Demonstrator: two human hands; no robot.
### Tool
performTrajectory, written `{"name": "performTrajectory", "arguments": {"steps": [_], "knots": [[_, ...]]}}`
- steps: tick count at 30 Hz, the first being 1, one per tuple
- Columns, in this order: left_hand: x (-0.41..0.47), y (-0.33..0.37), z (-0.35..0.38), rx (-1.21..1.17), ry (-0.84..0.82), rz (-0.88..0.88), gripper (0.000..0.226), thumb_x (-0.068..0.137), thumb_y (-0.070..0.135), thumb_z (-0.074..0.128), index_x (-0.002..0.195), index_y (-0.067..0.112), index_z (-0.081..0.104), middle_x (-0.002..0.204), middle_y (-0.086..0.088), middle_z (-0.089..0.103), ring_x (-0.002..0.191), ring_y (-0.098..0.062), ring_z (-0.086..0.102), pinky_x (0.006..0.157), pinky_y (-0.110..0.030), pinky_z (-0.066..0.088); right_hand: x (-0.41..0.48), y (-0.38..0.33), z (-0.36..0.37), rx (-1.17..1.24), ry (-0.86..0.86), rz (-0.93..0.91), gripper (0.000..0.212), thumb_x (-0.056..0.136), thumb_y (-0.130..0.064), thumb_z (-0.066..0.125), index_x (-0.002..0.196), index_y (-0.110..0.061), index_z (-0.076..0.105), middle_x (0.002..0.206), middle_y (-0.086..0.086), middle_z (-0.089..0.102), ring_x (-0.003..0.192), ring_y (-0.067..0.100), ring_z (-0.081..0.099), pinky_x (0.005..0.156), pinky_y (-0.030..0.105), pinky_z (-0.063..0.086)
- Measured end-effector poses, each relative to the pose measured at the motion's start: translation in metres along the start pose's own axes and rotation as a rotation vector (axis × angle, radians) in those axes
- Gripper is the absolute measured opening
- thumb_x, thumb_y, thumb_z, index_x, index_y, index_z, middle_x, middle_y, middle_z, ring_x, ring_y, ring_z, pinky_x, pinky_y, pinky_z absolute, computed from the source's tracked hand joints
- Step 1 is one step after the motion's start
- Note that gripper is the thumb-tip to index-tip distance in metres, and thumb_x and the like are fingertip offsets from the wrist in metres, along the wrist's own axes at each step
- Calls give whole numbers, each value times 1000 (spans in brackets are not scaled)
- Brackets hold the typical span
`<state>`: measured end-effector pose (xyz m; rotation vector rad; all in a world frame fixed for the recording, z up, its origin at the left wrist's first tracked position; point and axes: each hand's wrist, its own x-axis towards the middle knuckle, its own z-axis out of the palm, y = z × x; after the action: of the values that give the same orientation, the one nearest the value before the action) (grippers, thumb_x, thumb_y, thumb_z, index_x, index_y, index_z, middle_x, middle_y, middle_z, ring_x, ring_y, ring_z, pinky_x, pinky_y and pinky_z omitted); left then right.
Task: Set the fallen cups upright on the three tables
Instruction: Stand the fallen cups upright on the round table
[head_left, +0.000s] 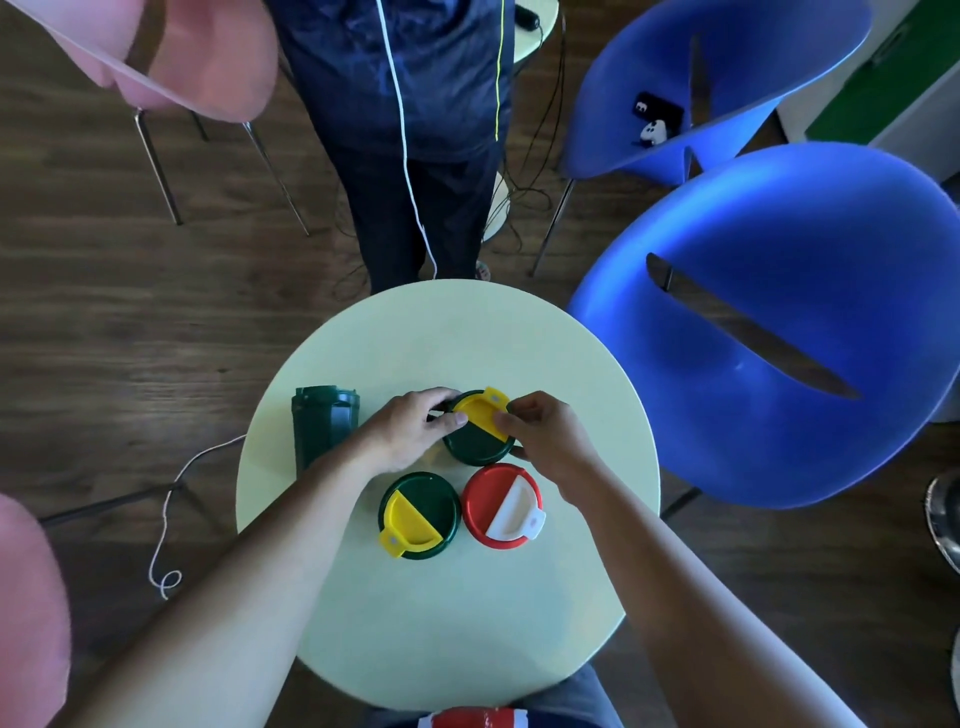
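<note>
Green cup (480, 439) upright — left hand (410, 428) and right hand (545, 441) both closed around its lid rim

pale green bench (467, 332). three dark green cups (480, 441) (421, 514) (322, 426), two with yellow lid flaps. one red cup (501, 506), white flap. blue chairs (779, 322), pink chair (197, 57), brown wood floor (130, 312).

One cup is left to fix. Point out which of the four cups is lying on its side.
The dark green cup at the table's left edge: its side wall shows, with no lid visible. The other three stand upright, lids facing up.
</note>
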<state>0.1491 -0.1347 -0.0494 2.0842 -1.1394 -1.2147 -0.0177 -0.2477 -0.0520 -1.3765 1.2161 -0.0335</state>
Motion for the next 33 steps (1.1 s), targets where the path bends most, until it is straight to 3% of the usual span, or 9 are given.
{"name": "performTrajectory", "arguments": {"steps": [8, 14, 18, 20, 23, 25, 27, 29, 33], "knots": [[-6, -12, -6, -55, 50, -47, 47, 99, 37, 58, 142, 17, 54, 138, 1, 62, 124, -15, 60, 103, -25, 45, -2, -10, 1, -167, 39, -11, 31, 86, -44, 65, 104, -19, 65, 101, 0, 71, 83, 20, 64, 76, 39, 56], [-30, -50, -41, -100, 563, -156, 28, 99, 29, 59, 120, 12, 65, 124, -1, 68, 114, -17, 63, 93, -29, 45, -14, -62, 30, -414, 328, -306, 29, 90, -36, 59, 110, -17, 66, 118, 7, 61, 106, 26, 60, 86, 32, 45], [-49, -128, -71, -234, 700, -440, 23, 90, 42, 58, 101, 22, 62, 104, 2, 65, 96, -27, 63, 86, -38, 49, -23, -104, 115, -447, 213, -448, 21, 90, -32, 56, 102, -18, 66, 110, 2, 66, 99, 21, 62, 81, 29, 46], [-43, -170, -72, -398, 632, -556, 30, 85, 51, 55, 77, 23, 56, 77, -2, 59, 79, -28, 58, 71, -38, 47, -17, -116, 150, -450, 84, -371, 17, 91, -30, 52, 95, -17, 63, 98, 1, 67, 89, 23, 59, 71, 27, 42], [-38, -152, -71, -651, 564, -629, 38, 86, 61, 56, 83, 25, 66, 91, -14, 65, 76, -27, 59, 72, -36, 51, -2, -120, 169, -363, -85, -156, 15, 91, -28, 50, 82, -18, 54, 71, -1, 54, 65, 20, 50, 54, 27, 33], [-36, -136, -70, -838, 537, -647, 29, 94, 49, 60, 82, 23, 57, 90, -3, 61, 82, -22, 58, 82, -38, 51, 5, -112, 178, -294, -151, -15, 18, 93, -28, 49, 83, -14, 54, 67, -2, 47, 60, 16, 44, 54, 28, 35], [-32, -132, -67, -967, 545, -651, 27, 92, 49, 65, 87, 23, 59, 94, -2, 65, 90, -23, 62, 93, -41, 52, 10, -102, 184, -195, -180, 152, 25, 96, -34, 47, 102, -11, 55, 79, 1, 51, 76, 19, 52, 68, 31, 48], [-30, -144, -68, -1030, 451, -621, 51, 79, 64, 67, 103, 19, 68, 104, -6, 72, 95, -27, 66, 99, -44, 51, 13, -92, 197, -39, -161, 291, 29, 98, -36, 45, 111, -11, 51, 91, 3, 54, 98, 26, 53, 92, 42, 51], [-26, -153, -67, -1070, 414, -576, 56, 73, 70, 64, 98, 20, 72, 101, -6, 77, 97, -29, 72, 98, -46, 54, 12, -81, 208, 73, -72, 317, 29, 96, -35, 45, 105, -10, 57, 105, 12, 62, 108, 31, 62, 97, 53, 52]]}}
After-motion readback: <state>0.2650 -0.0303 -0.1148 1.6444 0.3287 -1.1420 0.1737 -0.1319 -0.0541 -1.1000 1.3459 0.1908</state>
